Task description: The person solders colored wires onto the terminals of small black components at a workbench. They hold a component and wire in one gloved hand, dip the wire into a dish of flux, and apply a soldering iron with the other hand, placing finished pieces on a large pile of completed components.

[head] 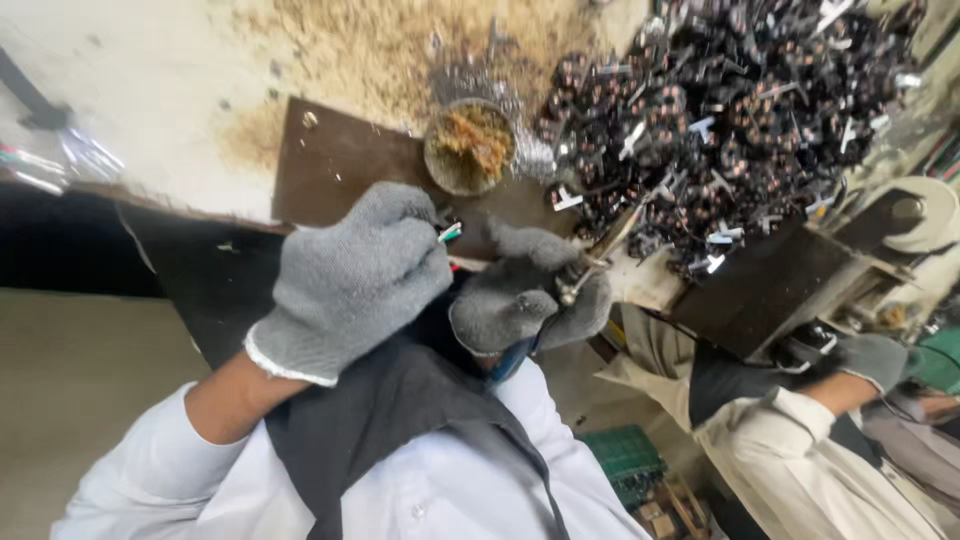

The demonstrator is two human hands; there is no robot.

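Grey knit gloves are covering both hands, which are working close together just off the desk (pixel 150 120) edge, over the person's dark apron. The left hand (pixel 350 280) is curling into a fist, its fingers (pixel 400 235) pressing together around a thin tool (pixel 450 232) whose white and green tip is poking out toward the right hand. The right hand (pixel 530 295) is sitting just beside it, fingers (pixel 580 300) pinching a small metal part (pixel 572 285); a thin rod is running from that part up and to the right toward the pile of dark wound parts (pixel 730 110) on the desk. So the part is lying to the right of the tool tip, near it but apart, and its long axis is slanting up and right. A tin (pixel 470 145) of brownish scraps is standing on a brown board (pixel 340 160) just above the hands. Another person's gloved hand (pixel 870 360) is resting at the far right, well apart.
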